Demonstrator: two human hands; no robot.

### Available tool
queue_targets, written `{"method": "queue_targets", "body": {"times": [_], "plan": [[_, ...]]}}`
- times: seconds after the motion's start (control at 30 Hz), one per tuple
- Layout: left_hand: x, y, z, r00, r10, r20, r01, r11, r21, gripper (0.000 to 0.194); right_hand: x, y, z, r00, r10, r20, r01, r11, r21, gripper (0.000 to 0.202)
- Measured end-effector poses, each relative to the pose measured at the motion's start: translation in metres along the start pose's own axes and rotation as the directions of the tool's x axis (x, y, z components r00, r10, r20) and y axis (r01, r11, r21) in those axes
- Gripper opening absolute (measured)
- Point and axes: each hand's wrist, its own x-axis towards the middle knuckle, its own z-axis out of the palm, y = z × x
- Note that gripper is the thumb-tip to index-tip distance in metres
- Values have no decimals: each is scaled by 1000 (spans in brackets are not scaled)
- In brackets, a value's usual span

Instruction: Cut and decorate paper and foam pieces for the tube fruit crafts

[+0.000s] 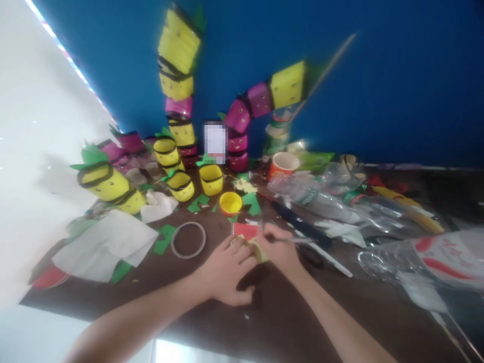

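Observation:
My left hand [230, 267] lies with its fingers stretched over a small pale yellow piece [260, 252], its thumb held apart below. My right hand [279, 248] is closed around a slim grey pen [297, 240], whose tip is hidden behind the fingers. A red piece [245, 230] lies just beyond both hands, at the edge of the yellow one. Farther off stands a small yellow cup [230, 203], with green paper scraps [251, 203] around it. Left of my left hand is a ring-shaped roll of tape [188, 240].
Yellow and purple decorated cups [113, 187] stand singly and in tall stacks at the back. White sheets [109, 247] lie on the left of the brown table [170, 297]. Plastic bottles [325, 201], a dark-handled knife-like tool [302, 225] and a big bottle [434, 257] crowd the right.

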Motion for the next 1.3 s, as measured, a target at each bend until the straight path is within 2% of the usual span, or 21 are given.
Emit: {"method": "queue_targets", "body": {"times": [0.63,1.3], "plan": [[1,-1,0,1000,3,-8,-4,999,-39,45,-1,6,2,999,18,46,-20,999,42,35],[2,0,0,1000,4,-20,-6,998,-58,45,-1,1,2,1000,5,-12,-5,1000,18,35]]}}
